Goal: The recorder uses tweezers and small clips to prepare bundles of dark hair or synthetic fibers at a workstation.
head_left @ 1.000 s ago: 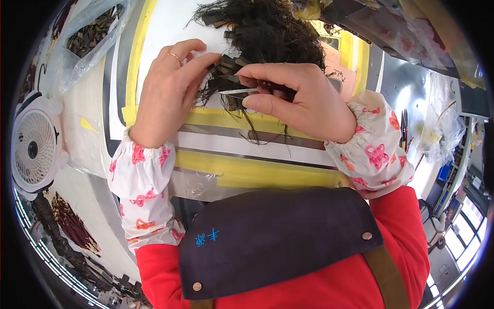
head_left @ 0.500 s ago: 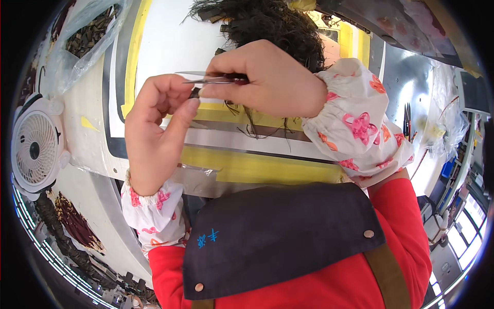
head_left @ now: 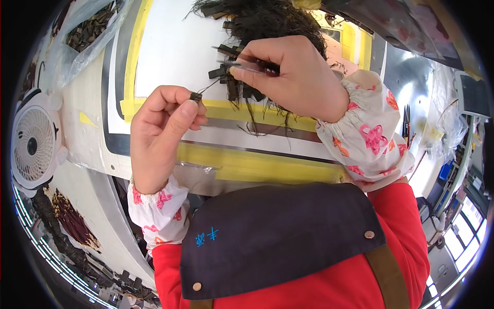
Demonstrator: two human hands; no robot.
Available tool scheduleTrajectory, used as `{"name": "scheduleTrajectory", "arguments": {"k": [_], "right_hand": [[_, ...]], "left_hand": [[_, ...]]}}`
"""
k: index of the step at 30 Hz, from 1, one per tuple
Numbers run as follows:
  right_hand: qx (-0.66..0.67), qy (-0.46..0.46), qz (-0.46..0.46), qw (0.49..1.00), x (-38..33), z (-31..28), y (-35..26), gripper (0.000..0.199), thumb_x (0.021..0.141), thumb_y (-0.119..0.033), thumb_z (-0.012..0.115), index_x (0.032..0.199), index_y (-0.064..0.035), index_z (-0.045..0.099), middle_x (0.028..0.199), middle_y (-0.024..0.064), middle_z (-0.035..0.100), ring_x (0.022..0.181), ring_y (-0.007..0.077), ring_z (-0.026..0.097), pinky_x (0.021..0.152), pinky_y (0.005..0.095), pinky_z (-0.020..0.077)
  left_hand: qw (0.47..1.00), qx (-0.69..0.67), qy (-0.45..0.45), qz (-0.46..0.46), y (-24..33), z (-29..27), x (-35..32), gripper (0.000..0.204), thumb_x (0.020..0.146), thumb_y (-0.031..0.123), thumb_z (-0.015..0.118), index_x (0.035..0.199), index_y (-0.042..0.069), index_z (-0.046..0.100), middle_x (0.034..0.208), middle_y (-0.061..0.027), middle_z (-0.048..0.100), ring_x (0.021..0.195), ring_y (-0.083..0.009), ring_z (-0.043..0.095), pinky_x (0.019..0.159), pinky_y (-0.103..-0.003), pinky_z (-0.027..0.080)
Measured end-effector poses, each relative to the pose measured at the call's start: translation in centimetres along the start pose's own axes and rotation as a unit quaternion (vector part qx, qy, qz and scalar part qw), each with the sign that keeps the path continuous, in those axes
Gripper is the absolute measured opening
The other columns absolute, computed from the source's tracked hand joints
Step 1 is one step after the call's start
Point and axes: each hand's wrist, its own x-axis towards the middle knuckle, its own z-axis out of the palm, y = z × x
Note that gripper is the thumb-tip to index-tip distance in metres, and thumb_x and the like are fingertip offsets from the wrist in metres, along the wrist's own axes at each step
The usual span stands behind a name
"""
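Note:
My left hand (head_left: 162,121) pinches a small dark strip of fabric (head_left: 196,97) between thumb and fingertips. A thin dark thread runs up from the strip toward the right. My right hand (head_left: 301,77) is closed around a pair of small scissors (head_left: 260,67), whose dark red handle is partly covered by the fingers. The narrow metal blades look apart and blurred, pointing left. Behind and beneath that hand lies a tangled heap of dark strips with loose threads (head_left: 272,23), on a white sheet (head_left: 170,56).
Yellow tape (head_left: 278,170) edges the work surface. At far left stand a white fan (head_left: 33,146) and a clear plastic bag (head_left: 110,33) holding dark pieces. Dark red material (head_left: 72,221) lies below the fan. A dark machine part (head_left: 391,26) overhangs at upper right, near crumpled clear plastic (head_left: 442,126).
My right hand has drawn away to the right with the scissors, whose blades have left the strip. My left hand has lowered slightly, still pinching the strip.

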Motion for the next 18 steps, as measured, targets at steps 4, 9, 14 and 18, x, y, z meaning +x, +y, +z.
{"name": "scheduleTrajectory", "arguments": {"k": [4, 9, 14, 18], "right_hand": [[-0.013, 0.084, 0.032, 0.996, 0.1, -0.5, 0.2, 0.015, 0.079, -0.015, 0.067, 0.084, -0.0021, 0.061, 0.061, -0.001, 0.052, 0.054, 0.0046, 0.04, 0.048, 0.022, 0.0345], [0.11, 0.007, -0.016, 0.994, 0.4, 0.1, -1.3, 0.021, 0.078, -0.015, 0.069, 0.089, 0.0009, 0.061, 0.069, 0.0006, 0.057, 0.056, 0.0039, 0.041, 0.05, 0.0209, 0.0359], [0.09, -0.064, 0.003, 0.994, 0.3, 0.0, -1.9, 0.02, 0.078, -0.016, 0.068, 0.084, 0.0024, 0.062, 0.061, 0.0002, 0.053, 0.056, 0.0035, 0.042, 0.05, 0.0208, 0.0364], [0.152, -0.013, 0.106, 0.983, -0.7, 0.9, -1.4, 0.019, 0.08, -0.017, 0.067, 0.083, 0.0016, 0.062, 0.061, -0.0027, 0.052, 0.056, 0.0021, 0.042, 0.05, 0.02, 0.0363]], "left_hand": [[1.0, 0.021, 0.001, -0.02, 0.3, 0.1, -0.2, 0.011, 0.087, 0.012, 0.056, 0.091, 0.002, 0.054, 0.076, -0.0034, 0.055, 0.067, -0.0094, 0.05, 0.063, -0.023, 0.041], [1.0, 0.003, -0.011, -0.015, 0.4, 0.1, -0.2, 0.011, 0.085, 0.01, 0.06, 0.089, 0.0, 0.056, 0.075, -0.0028, 0.058, 0.066, -0.0083, 0.054, 0.063, -0.021, 0.045], [1.0, -0.013, -0.012, -0.012, 0.5, 0.3, -0.2, 0.012, 0.085, 0.011, 0.059, 0.09, 0.0, 0.056, 0.074, -0.0025, 0.058, 0.066, -0.0083, 0.054, 0.064, -0.021, 0.045], [0.994, -0.105, 0.019, 0.008, -0.2, 0.7, 0.0, 0.013, 0.088, 0.012, 0.056, 0.094, 0.0, 0.055, 0.087, -0.0086, 0.061, 0.068, -0.0101, 0.056, 0.065, -0.02, 0.045]]}}
